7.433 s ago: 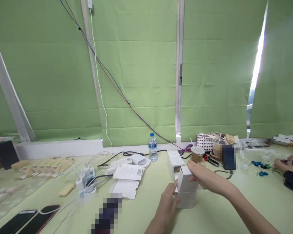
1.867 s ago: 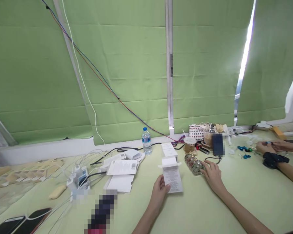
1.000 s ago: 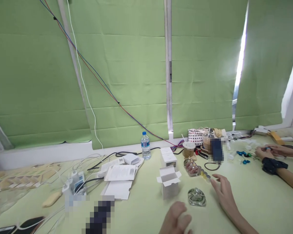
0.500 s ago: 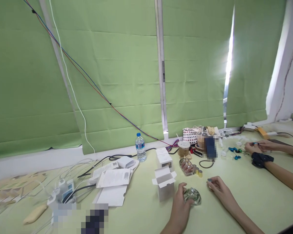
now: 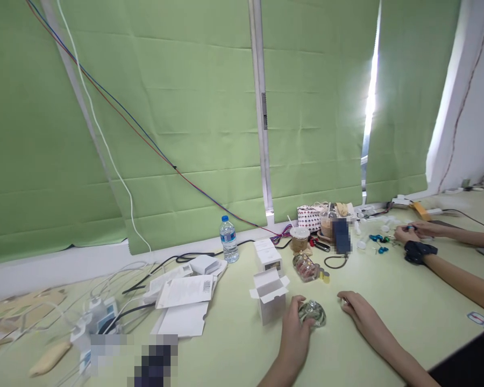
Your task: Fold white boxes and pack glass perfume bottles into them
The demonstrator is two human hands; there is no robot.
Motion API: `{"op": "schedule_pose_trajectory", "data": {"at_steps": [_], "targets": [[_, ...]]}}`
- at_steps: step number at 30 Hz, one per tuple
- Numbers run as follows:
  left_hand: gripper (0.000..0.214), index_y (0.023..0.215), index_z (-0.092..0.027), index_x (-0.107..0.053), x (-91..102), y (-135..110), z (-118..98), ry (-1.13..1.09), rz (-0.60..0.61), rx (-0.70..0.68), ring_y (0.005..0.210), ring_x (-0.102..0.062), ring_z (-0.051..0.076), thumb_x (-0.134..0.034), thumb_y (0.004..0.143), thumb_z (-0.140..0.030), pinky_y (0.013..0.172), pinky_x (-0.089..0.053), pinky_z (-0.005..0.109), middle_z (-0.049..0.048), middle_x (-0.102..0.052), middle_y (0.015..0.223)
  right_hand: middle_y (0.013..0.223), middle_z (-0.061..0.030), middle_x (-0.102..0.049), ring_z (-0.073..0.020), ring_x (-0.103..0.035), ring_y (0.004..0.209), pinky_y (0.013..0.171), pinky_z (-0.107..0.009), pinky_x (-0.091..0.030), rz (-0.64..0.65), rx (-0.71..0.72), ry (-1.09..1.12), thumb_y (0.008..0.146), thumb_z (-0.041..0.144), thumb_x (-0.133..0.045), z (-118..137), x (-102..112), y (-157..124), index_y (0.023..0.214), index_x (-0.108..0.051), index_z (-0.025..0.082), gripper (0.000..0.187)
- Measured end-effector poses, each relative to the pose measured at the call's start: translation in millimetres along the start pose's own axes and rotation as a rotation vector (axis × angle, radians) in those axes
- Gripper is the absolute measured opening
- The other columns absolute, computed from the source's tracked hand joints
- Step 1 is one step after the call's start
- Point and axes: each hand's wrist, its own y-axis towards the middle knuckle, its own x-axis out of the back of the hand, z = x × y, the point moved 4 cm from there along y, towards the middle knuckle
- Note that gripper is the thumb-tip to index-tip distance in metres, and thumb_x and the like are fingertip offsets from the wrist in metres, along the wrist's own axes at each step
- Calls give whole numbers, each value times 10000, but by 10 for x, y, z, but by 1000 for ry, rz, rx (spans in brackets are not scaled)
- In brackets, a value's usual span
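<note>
My left hand (image 5: 296,328) is closed around the left side of a rounded, greenish clear glass bottle (image 5: 314,313) with a short neck on top, low over the pale green table. To the right of the bottle, apart from it, my right hand (image 5: 355,309) has its thumb and fingers pinched together. Something small and pale shows at those fingertips, too small to name. Just left of my left hand stands a white carton (image 5: 271,303) with its top flaps open. Beyond the bottle lie similar rounded glass pieces (image 5: 305,267) and small gold caps (image 5: 325,277).
A closed white box (image 5: 267,255), a water bottle (image 5: 229,242) and a lidded drink cup (image 5: 299,238) stand along the back. Flattened cartons and papers (image 5: 185,293) lie left, beside a tangle of cables (image 5: 123,285). Another person's hands (image 5: 413,232) work at right near small blue pieces (image 5: 381,239).
The view has swung slightly right and down, so everything sits a little left and higher. My left hand keeps its hold on the glass bottle; my right hand's fingertips have turned slightly.
</note>
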Motion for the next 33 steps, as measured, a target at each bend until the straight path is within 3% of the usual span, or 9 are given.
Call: {"op": "schedule_pose_trajectory", "data": {"at_steps": [5, 10, 15, 19, 22, 25, 29, 33], "targets": [[345, 995, -201, -552, -7, -3, -27, 42, 16, -27, 953, -571, 227, -514, 687, -50, 851, -395, 311, 46, -639, 974, 1021, -99, -643, -242, -639, 939, 827, -375, -507, -161, -63, -78, 907, 324, -365, -108, 120, -4, 1008, -600, 213, 279], [337, 972, -208, -561, 3, -4, -64, 36, 19, -27, 937, -573, 227, -523, 678, -47, 840, -395, 305, 35, -647, 956, 1061, -115, -595, -261, -623, 928, 828, -412, -499, -229, -58, -164, 895, 338, -382, -123, 168, -39, 1044, -623, 203, 313], [324, 966, -206, -590, 13, -31, -84, 47, 15, -34, 934, -585, 234, -528, 686, -54, 833, -405, 311, 38, -668, 948, 937, -81, -645, -254, -606, 888, 781, -375, -494, -135, 148, -320, 949, 392, -391, 78, 20, -131, 954, -639, 227, 298], [328, 969, -207, -624, 11, -41, -85, 78, 7, -47, 938, -599, 239, -538, 690, -58, 839, -419, 325, 39, -688, 955, 831, -79, -628, -263, -606, 821, 700, -381, -491, -84, 114, -385, 967, 413, -317, 144, -60, -142, 862, -615, 224, 368], [331, 998, -215, -657, 8, -42, -88, 93, -4, -60, 973, -609, 250, -564, 709, -83, 883, -428, 346, 50, -701, 1004, 814, -52, -612, -234, -610, 758, 622, -336, -486, -28, 27, -264, 953, 412, -350, 190, -32, -119, 784, -578, 246, 329], [347, 1038, -231, -684, 4, -49, -93, 117, -8, -92, 1003, -612, 264, -585, 730, -106, 918, -433, 368, 62, -704, 1054, 859, -42, -651, -222, -633, 781, 693, -333, -511, 14, -53, 28, 914, 422, -441, 287, -15, -98, 824, -597, 251, 248], [377, 1114, -259, -680, -15, -81, -133, 214, 25, -176, 964, -608, 266, -578, 779, -120, 881, -454, 381, 72, -698, 1017, 919, -64, -704, -245, -664, 852, 763, -332, -543, -101, -224, 464, 833, 495, -544, 442, -68, -92, 910, -652, 223, 302], [391, 1166, -275, -659, -33, -112, -187, 323, 56, -244, 948, -588, 273, -567, 815, -131, 845, -463, 389, 86, -678, 987, 893, -66, -719, -261, -658, 872, 790, -329, -545, -146, -254, 624, 758, 504, -637, 621, -138, -81, 844, -696, 211, 311]]}}
